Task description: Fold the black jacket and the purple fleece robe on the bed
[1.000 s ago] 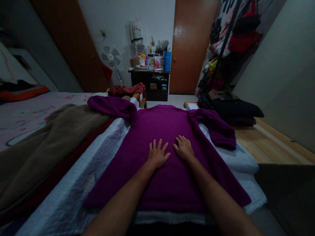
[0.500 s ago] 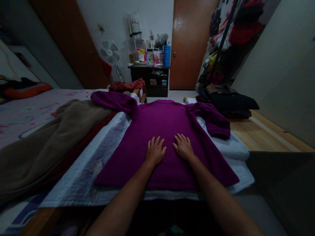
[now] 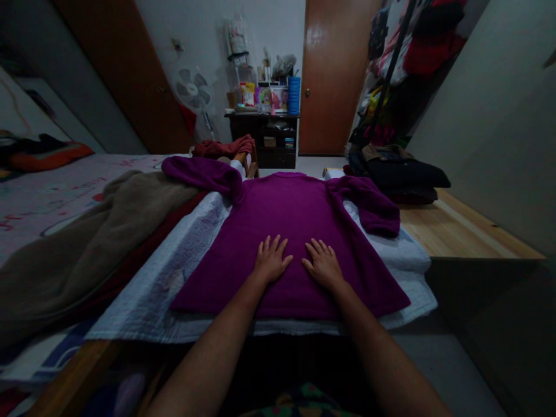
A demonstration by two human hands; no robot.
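A purple long-sleeved top point(image 3: 286, 208) lies spread flat, neckline away from me and hem toward me. Its left sleeve bends out over a brown garment, and the right sleeve folds down at the side. On the lower middle of the top rests my left hand point(image 3: 271, 259), palm down with fingers spread. My right hand point(image 3: 322, 263) lies flat a short way to its right, fingers also apart. Neither hand grips the fabric. Under the top is a pale quilted cloth point(image 3: 197, 243), which shows along both sides and below the hem.
Left of the cloth lie a brown fleece garment point(image 3: 99, 226) and a pink patterned bed cover point(image 3: 47, 191). A stack of dark folded clothes point(image 3: 399, 176) sits on a wooden surface point(image 3: 469, 231) at right. Behind stand a fan point(image 3: 193, 90), a dark cabinet point(image 3: 264, 139) and a door point(image 3: 325, 75).
The whole view has shifted slightly, with the top's hem now higher in the picture. Both hands stay flat on the top, in nearly the same place, fingers a little more spread.
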